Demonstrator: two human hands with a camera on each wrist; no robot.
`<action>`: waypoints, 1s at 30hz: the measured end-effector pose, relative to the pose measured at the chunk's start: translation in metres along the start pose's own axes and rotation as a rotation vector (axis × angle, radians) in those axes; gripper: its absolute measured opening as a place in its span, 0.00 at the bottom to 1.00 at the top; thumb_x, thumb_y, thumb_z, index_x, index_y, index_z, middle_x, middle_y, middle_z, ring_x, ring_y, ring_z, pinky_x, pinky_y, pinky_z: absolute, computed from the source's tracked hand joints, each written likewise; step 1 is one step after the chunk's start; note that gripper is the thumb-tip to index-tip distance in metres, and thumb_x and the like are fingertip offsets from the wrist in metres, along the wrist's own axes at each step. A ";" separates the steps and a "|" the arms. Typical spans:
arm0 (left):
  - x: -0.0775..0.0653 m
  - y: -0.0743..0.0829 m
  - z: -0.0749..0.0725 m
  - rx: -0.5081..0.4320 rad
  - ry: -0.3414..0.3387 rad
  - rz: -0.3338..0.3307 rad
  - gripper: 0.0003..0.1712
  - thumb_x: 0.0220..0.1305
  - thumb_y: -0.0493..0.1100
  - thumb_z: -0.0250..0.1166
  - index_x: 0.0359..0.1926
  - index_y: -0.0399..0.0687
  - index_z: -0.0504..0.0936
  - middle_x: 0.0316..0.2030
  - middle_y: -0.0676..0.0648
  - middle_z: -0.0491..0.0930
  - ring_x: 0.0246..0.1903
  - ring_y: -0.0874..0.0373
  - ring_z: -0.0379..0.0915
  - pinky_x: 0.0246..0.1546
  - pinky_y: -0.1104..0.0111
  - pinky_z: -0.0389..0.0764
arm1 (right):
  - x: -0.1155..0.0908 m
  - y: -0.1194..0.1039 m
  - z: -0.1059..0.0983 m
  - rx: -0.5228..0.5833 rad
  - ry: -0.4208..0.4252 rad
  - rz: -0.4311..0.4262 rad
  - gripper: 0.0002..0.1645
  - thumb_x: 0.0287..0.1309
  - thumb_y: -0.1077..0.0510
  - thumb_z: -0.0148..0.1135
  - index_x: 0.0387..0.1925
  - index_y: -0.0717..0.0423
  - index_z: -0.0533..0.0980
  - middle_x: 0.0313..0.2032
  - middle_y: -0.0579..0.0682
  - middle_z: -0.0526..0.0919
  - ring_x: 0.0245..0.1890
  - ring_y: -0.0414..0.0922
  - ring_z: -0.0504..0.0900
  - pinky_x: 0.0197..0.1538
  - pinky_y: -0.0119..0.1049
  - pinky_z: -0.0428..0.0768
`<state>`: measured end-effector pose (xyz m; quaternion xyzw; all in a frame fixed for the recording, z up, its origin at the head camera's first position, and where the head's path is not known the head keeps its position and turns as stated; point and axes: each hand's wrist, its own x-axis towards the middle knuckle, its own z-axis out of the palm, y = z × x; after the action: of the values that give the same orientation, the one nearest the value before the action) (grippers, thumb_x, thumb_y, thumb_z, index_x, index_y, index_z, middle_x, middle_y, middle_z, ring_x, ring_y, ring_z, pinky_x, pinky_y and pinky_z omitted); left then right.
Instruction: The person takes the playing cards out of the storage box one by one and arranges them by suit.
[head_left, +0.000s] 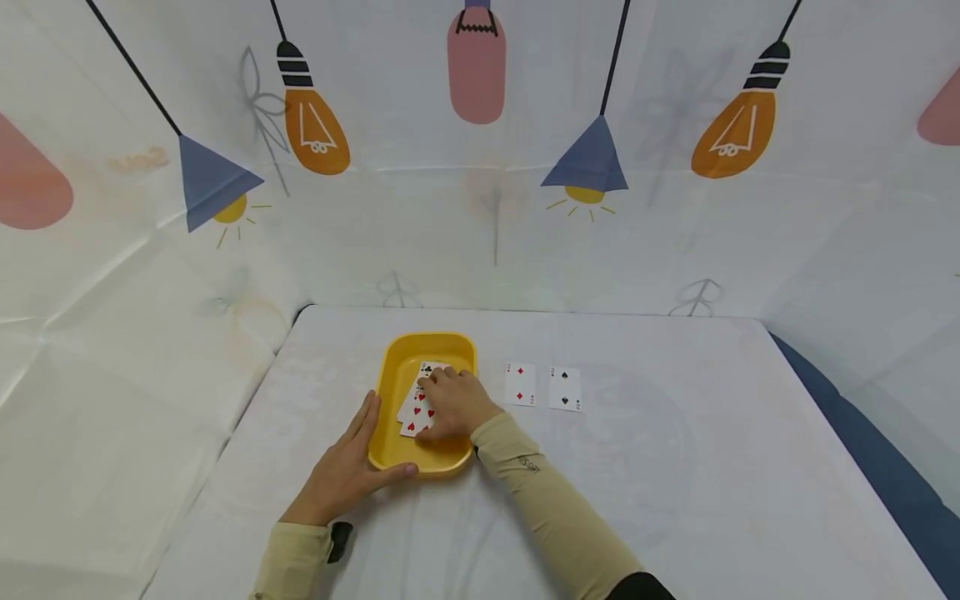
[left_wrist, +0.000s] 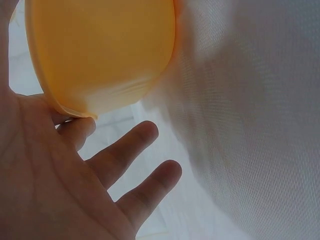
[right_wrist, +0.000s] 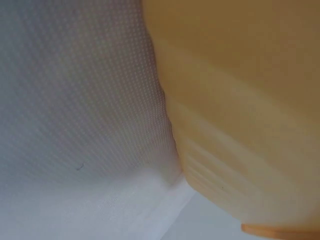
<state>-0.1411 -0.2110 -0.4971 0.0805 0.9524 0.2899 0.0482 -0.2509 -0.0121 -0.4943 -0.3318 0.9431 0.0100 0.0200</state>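
Note:
A shallow yellow tray stands on the white-covered table, with overlapping playing cards inside; a hearts card lies over a clubs card. My left hand is at the tray's near left corner, fingers stretched along the left side and thumb at the near rim. In the left wrist view, one fingertip touches the rim while two other fingers spread away from it. Reaching over the tray's right side, my right hand grips at the cards, fingertips on their upper part and thumb by the lower edge.
Right of the tray, a two of diamonds and a two of spades lie face up side by side on the table. Behind the table hangs a white sheet printed with lamps and bulbs.

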 end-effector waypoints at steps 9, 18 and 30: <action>0.000 0.001 -0.002 0.011 0.003 0.008 0.71 0.54 0.75 0.69 0.82 0.50 0.37 0.81 0.45 0.38 0.74 0.37 0.53 0.66 0.39 0.64 | 0.000 0.000 0.001 -0.005 0.002 -0.011 0.52 0.51 0.25 0.66 0.70 0.49 0.70 0.61 0.49 0.76 0.60 0.48 0.73 0.65 0.45 0.72; 0.000 0.000 -0.001 0.006 0.001 0.006 0.71 0.54 0.75 0.69 0.82 0.50 0.36 0.81 0.46 0.36 0.75 0.39 0.52 0.67 0.40 0.63 | -0.001 0.000 -0.002 0.001 0.001 -0.016 0.52 0.50 0.25 0.66 0.70 0.49 0.70 0.60 0.50 0.76 0.58 0.47 0.73 0.64 0.43 0.73; 0.000 0.000 -0.001 0.006 0.012 0.010 0.71 0.54 0.74 0.69 0.82 0.51 0.36 0.81 0.46 0.37 0.75 0.38 0.51 0.67 0.40 0.63 | -0.002 0.001 -0.002 0.026 0.009 -0.015 0.53 0.49 0.24 0.66 0.70 0.49 0.70 0.61 0.50 0.74 0.60 0.47 0.71 0.66 0.42 0.72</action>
<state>-0.1408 -0.2113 -0.4962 0.0837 0.9531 0.2878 0.0410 -0.2500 -0.0106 -0.4926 -0.3386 0.9407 -0.0039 0.0200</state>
